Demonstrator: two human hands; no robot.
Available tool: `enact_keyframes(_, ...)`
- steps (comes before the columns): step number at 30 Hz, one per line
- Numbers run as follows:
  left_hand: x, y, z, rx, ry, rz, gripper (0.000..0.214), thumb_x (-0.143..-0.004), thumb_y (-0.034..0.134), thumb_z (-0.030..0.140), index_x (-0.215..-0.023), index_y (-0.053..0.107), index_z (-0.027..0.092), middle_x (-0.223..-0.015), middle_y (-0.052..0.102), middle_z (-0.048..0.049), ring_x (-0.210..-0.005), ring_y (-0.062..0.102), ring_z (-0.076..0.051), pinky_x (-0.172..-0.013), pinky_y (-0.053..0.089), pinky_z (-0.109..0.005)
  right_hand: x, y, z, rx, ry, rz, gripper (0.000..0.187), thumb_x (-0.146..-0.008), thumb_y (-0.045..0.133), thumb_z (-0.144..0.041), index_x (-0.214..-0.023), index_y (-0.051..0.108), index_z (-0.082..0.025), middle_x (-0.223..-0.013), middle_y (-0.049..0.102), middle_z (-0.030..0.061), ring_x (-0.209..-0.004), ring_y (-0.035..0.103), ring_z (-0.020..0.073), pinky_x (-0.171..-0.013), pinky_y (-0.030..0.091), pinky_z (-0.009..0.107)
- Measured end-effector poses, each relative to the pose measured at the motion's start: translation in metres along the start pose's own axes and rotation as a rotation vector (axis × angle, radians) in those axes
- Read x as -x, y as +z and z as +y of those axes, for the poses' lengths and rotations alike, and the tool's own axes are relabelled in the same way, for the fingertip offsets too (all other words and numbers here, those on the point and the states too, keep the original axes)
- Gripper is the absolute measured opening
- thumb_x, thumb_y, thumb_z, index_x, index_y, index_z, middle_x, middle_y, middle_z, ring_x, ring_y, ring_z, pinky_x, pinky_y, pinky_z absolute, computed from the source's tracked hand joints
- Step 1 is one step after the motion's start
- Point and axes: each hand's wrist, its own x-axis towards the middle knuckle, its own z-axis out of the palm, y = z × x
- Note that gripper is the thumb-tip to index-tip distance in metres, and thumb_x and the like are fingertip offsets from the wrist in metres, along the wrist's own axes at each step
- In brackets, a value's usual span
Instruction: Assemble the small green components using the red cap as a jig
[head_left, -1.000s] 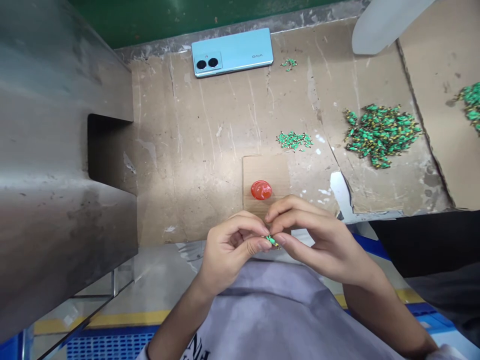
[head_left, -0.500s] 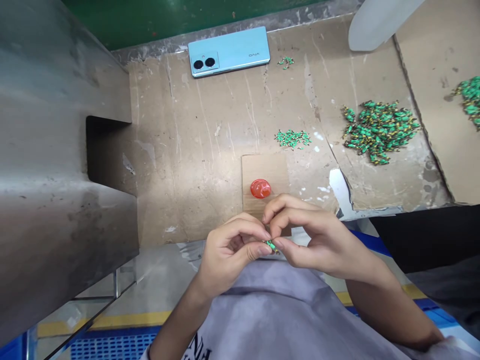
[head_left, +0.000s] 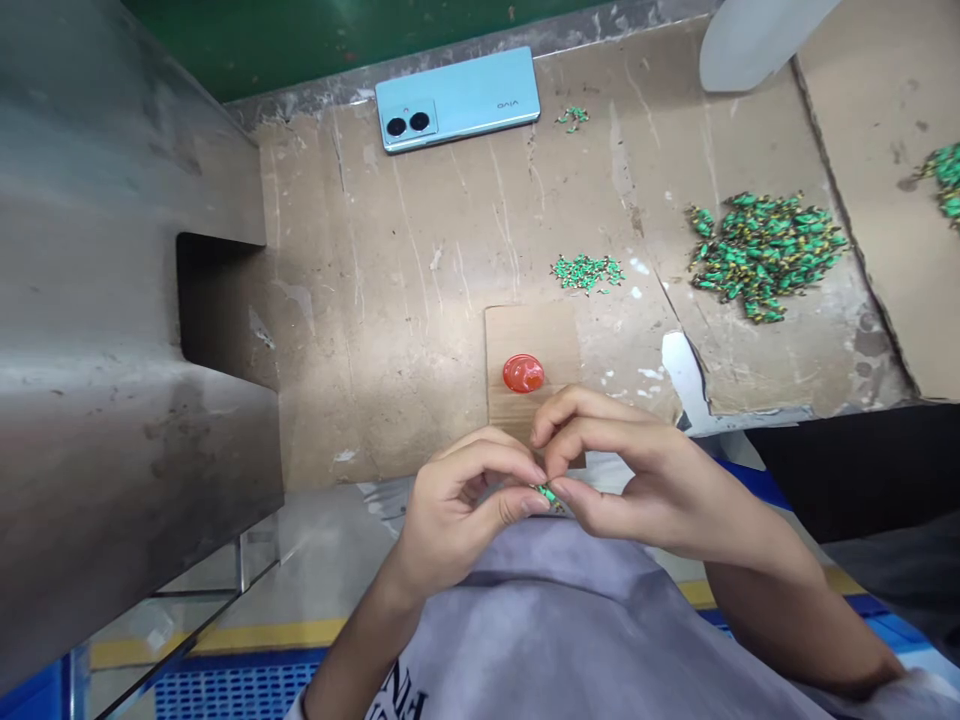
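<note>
My left hand (head_left: pixel 457 505) and my right hand (head_left: pixel 630 475) meet at the near edge of the bench, fingertips pinched together on one small green part (head_left: pixel 548 493). Both hands are closed around it, thumbs and forefingers touching. Just beyond my fingers a red round cap (head_left: pixel 523 373) sits on a small cardboard square (head_left: pixel 555 335). A small heap of tiny green parts (head_left: pixel 586 271) lies farther back. A bigger heap of green and yellow parts (head_left: pixel 765 255) lies to the right.
A light blue phone (head_left: pixel 457 98) lies face down at the back of the cardboard-covered bench (head_left: pixel 390 300). A grey metal housing (head_left: pixel 112 320) fills the left side. More green parts (head_left: pixel 946 175) lie at the far right, with a few (head_left: pixel 572 117) beside the phone.
My hands have stayed pinched on the green part, with only slight finger shifts. The view has drifted a little.
</note>
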Motion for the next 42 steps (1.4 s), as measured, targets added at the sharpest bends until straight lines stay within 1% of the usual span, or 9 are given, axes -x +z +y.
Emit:
enact_keyframes(4, -0.001, 0.002, 0.001, 0.033, -0.011, 0.022, 0.011, -0.095, 0.096, 0.017, -0.103, 0.09, 0.022, -0.094, 0.083, -0.0037, -0.087, 0.08, -0.014, -0.078, 0.066, -0.017, 0.002, -0.001, -0.003, 0.021, -0.03, -0.008, 0.016, -0.104, 0.075, -0.008, -0.101, 0.074, -0.023, -0.114, 0.072, 0.0005, -0.108, 0.072, 0.0118, -0.099, 0.056, 0.021)
enact_keyframes(12, -0.002, 0.004, -0.002, 0.145, -0.082, 0.06, 0.007, -0.096, 0.096, 0.02, -0.1, 0.091, 0.024, -0.092, 0.083, -0.0029, -0.072, 0.077, -0.014, -0.063, 0.066, -0.021, 0.003, -0.001, -0.001, -0.044, -0.06, 0.009, 0.011, -0.109, 0.073, -0.011, -0.107, 0.076, -0.022, -0.114, 0.073, 0.0025, -0.107, 0.073, 0.0118, -0.101, 0.059, 0.021)
enact_keyframes(15, -0.002, 0.005, -0.002, 0.086, -0.039, 0.095, 0.01, -0.092, 0.1, 0.023, -0.095, 0.091, 0.024, -0.088, 0.084, -0.0026, -0.077, 0.078, -0.015, -0.067, 0.064, -0.02, 0.005, 0.002, -0.001, -0.076, -0.059, 0.026, 0.006, -0.109, 0.077, -0.016, -0.11, 0.075, -0.022, -0.113, 0.075, 0.0035, -0.105, 0.075, 0.0129, -0.1, 0.062, 0.022)
enact_keyframes(18, -0.003, 0.007, -0.001, -0.01, 0.032, 0.145, 0.01, -0.092, 0.1, 0.025, -0.093, 0.09, 0.024, -0.085, 0.084, -0.0024, -0.076, 0.078, -0.015, -0.069, 0.064, -0.02, 0.008, 0.007, -0.003, -0.075, -0.051, 0.053, 0.012, -0.107, 0.082, -0.022, -0.115, 0.073, -0.023, -0.112, 0.077, 0.0036, -0.102, 0.076, 0.0139, -0.095, 0.064, 0.023)
enact_keyframes(23, -0.004, 0.01, 0.002, -0.178, 0.173, 0.187, 0.009, -0.094, 0.098, 0.022, -0.091, 0.09, 0.022, -0.083, 0.085, -0.0031, -0.073, 0.08, -0.016, -0.068, 0.065, -0.022, 0.014, 0.019, -0.004, -0.088, -0.018, 0.119, 0.014, -0.107, 0.08, -0.017, -0.114, 0.072, -0.026, -0.096, 0.08, -0.0017, -0.083, 0.077, 0.0123, -0.079, 0.064, 0.022)
enact_keyframes(27, -0.004, 0.012, 0.003, -0.167, 0.223, 0.194, 0.008, -0.095, 0.097, 0.021, -0.093, 0.089, 0.022, -0.084, 0.085, -0.0024, -0.075, 0.082, -0.015, -0.07, 0.066, -0.022, 0.014, 0.028, -0.004, -0.166, -0.053, 0.205, 0.014, -0.106, 0.081, -0.015, -0.11, 0.073, -0.026, -0.094, 0.082, -0.0008, -0.081, 0.079, 0.0135, -0.077, 0.066, 0.024)
enact_keyframes(31, -0.003, 0.012, 0.002, -0.097, 0.202, 0.186, 0.015, -0.093, 0.1, 0.023, -0.099, 0.087, 0.022, -0.088, 0.086, -0.0021, -0.077, 0.082, -0.015, -0.07, 0.066, -0.02, 0.012, 0.031, -0.007, -0.178, -0.044, 0.263, 0.015, -0.104, 0.082, -0.013, -0.107, 0.076, -0.026, -0.091, 0.083, 0.0001, -0.078, 0.078, 0.015, -0.073, 0.067, 0.025)
enact_keyframes(37, -0.004, 0.008, 0.001, -0.074, 0.212, 0.124, 0.015, -0.092, 0.1, 0.021, -0.099, 0.085, 0.021, -0.089, 0.085, -0.0031, -0.081, 0.083, -0.015, -0.073, 0.067, -0.021, 0.012, 0.027, -0.009, -0.154, -0.061, 0.245, 0.017, -0.103, 0.08, -0.011, -0.11, 0.076, -0.026, -0.091, 0.083, 0.0003, -0.076, 0.079, 0.0151, -0.072, 0.068, 0.025)
enact_keyframes(42, -0.004, 0.005, 0.001, -0.105, 0.213, 0.102, 0.016, -0.092, 0.101, 0.024, -0.097, 0.086, 0.021, -0.09, 0.084, -0.0031, -0.079, 0.081, -0.015, -0.069, 0.064, -0.021, 0.01, 0.02, -0.008, -0.057, -0.085, 0.156, 0.014, -0.105, 0.077, -0.013, -0.115, 0.075, -0.024, -0.089, 0.081, -0.0003, -0.074, 0.078, 0.0129, -0.072, 0.066, 0.022)
